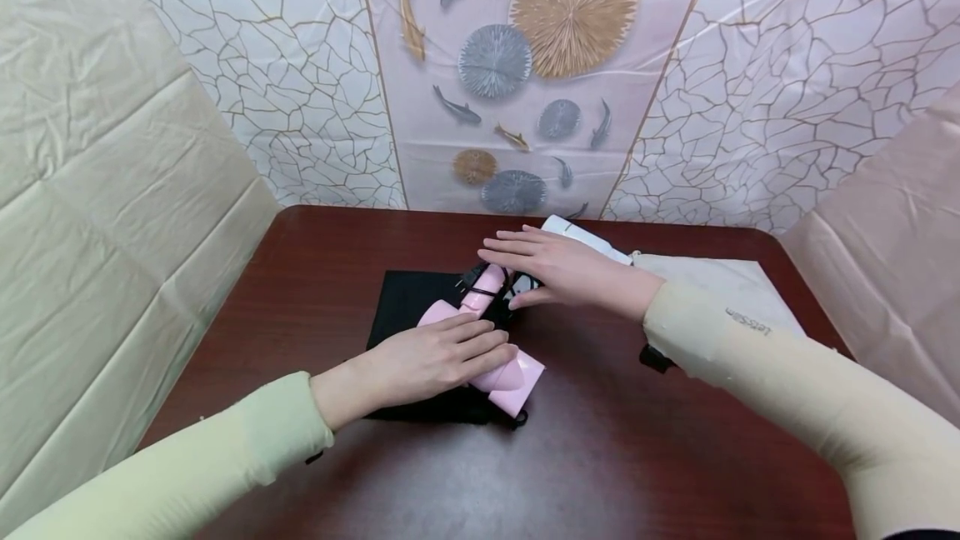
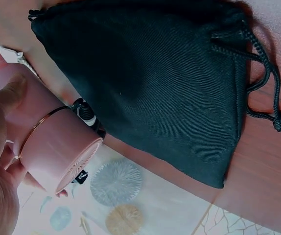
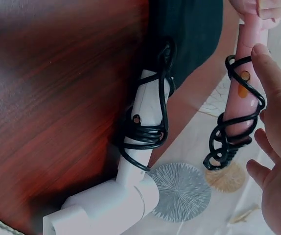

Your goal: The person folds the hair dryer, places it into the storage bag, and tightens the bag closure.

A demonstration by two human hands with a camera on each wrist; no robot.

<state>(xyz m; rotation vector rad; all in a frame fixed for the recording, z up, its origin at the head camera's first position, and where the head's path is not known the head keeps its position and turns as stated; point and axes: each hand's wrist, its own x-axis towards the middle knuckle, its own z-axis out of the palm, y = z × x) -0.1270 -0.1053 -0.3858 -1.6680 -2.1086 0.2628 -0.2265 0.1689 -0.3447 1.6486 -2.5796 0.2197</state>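
Observation:
My left hand (image 1: 435,358) grips the barrel of a pink hair dryer (image 1: 517,390), its thumb and fingers around it in the left wrist view. The dryer is held over a black drawstring bag (image 2: 165,83), its handle slanting away to the back. A black cord (image 3: 255,117) is wound around that handle. My right hand (image 1: 566,267) is spread beside the handle's end, fingers extended and not closed around it. Behind and below the right hand lies a white hair dryer (image 3: 113,203), a black cord coiled on its handle.
A cream drawstring bag (image 1: 712,282) lies at the right of the dark red wooden table (image 1: 330,252), partly hidden by my right sleeve. Patterned cloth (image 1: 300,107) hangs behind the table, with plain cloth at both sides.

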